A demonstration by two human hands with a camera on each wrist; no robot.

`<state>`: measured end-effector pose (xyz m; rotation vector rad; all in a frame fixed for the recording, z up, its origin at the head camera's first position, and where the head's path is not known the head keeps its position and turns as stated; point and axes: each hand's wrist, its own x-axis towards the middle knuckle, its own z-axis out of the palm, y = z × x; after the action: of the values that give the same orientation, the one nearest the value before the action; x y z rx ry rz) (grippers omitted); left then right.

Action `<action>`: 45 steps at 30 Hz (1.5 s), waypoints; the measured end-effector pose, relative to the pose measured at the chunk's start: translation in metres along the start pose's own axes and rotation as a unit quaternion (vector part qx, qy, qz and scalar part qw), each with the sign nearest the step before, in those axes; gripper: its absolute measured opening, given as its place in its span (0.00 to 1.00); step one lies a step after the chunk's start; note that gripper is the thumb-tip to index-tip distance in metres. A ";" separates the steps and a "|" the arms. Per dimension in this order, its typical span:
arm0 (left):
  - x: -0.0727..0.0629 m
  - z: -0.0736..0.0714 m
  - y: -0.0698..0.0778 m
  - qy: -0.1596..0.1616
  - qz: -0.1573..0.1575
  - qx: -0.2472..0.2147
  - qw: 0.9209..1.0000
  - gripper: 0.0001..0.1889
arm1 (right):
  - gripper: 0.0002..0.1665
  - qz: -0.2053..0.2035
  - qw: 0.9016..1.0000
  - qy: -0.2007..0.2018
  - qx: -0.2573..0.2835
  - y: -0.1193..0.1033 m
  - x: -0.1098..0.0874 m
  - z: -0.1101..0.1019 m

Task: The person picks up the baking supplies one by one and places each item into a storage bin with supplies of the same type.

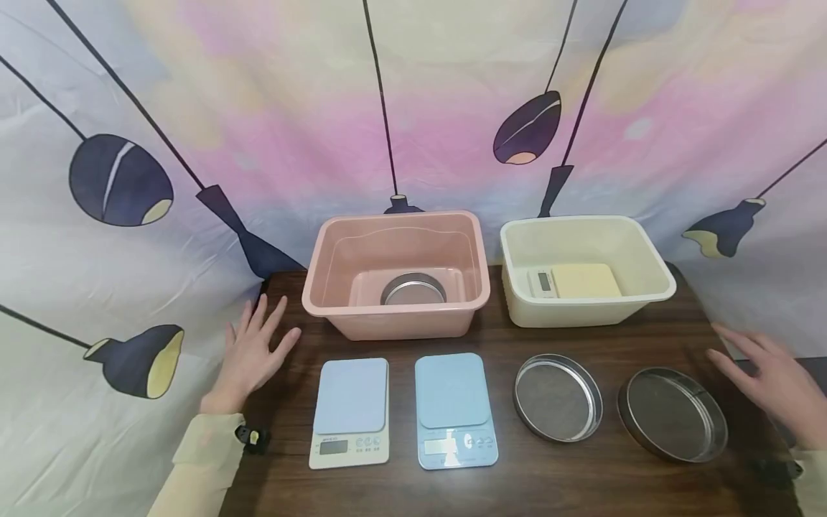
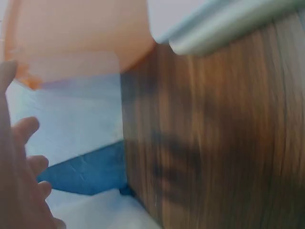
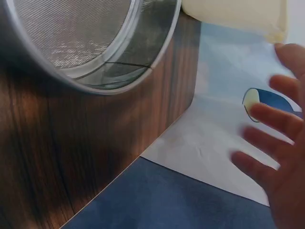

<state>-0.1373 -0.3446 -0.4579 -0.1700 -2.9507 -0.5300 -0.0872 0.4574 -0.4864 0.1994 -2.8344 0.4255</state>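
Sieves and scales lie in a row along the near half of the dark wooden bench (image 1: pixel 497 345). From 9 o'clock toward 3 o'clock stand a white scale (image 1: pixel 349 414), a blue scale (image 1: pixel 455 411), a round metal sieve (image 1: pixel 558 397) and a second sieve (image 1: pixel 673 413), each apart from its neighbour. Toward 12 o'clock sit two tubs: a pink tub (image 1: pixel 395 275) holding a third sieve (image 1: pixel 413 291), and, at its 3 o'clock side, a cream tub (image 1: pixel 585 268) holding a scale with a yellow top (image 1: pixel 572 281). The left hand (image 1: pixel 254 350) rests at the bench's 9 o'clock edge, fingers (image 1: pixel 259 314) straight and spread, gripping nothing; the white scale is nearest to it. The right hand (image 1: pixel 777 381) lies at the 3 o'clock edge, fingers (image 3: pixel 279 121) likewise spread and empty, just beside the second sieve. A printed cloth (image 1: pixel 194 86) with dark lamp shapes hangs behind the bench.
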 end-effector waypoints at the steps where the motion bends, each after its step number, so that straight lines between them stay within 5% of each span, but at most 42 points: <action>1: 0.001 0.000 0.002 0.009 0.000 -0.032 0.999 0.38 | 0.32 0.003 1.000 -0.018 0.007 0.001 0.001 -0.001; 7: 0.004 -0.006 0.025 0.035 -0.028 -0.205 0.978 0.33 | 0.30 0.046 0.985 -0.164 0.026 0.010 0.002 -0.005; 14: 0.018 -0.013 0.052 0.039 -0.049 -0.327 0.943 0.32 | 0.36 0.050 0.970 -0.236 0.041 0.020 -0.005 0.006; 18: 0.026 -0.008 0.060 0.043 -0.035 -0.357 0.932 0.32 | 0.37 0.069 0.958 -0.268 0.073 0.024 -0.010 0.013; 22: 0.029 -0.001 0.062 0.040 -0.038 -0.371 0.927 0.32 | 0.32 0.060 0.958 -0.267 0.087 0.026 -0.014 0.017; 27: 0.029 0.004 0.063 0.027 -0.050 -0.417 0.907 0.32 | 0.26 0.060 0.955 -0.273 0.101 0.028 -0.020 0.020; 30: 0.030 0.006 0.063 0.022 -0.054 -0.439 0.896 0.31 | 0.24 0.090 0.941 -0.293 0.141 0.029 -0.024 0.021; 34: 0.030 0.006 0.064 0.023 -0.055 -0.446 0.893 0.31 | 0.26 0.116 0.931 -0.301 0.172 0.029 -0.026 0.023; 39: 0.030 0.007 0.064 0.026 -0.057 -0.445 0.893 0.31 | 0.27 0.109 0.933 -0.295 0.176 0.029 -0.027 0.024; 45: 0.030 0.007 0.066 0.031 -0.067 -0.441 0.894 0.30 | 0.29 0.073 0.948 -0.250 0.184 0.031 -0.031 0.027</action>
<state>-0.1587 -0.2784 -0.4375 -0.0291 -2.4298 -1.8096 -0.0692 0.4816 -0.5282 0.1906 -3.2438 1.0779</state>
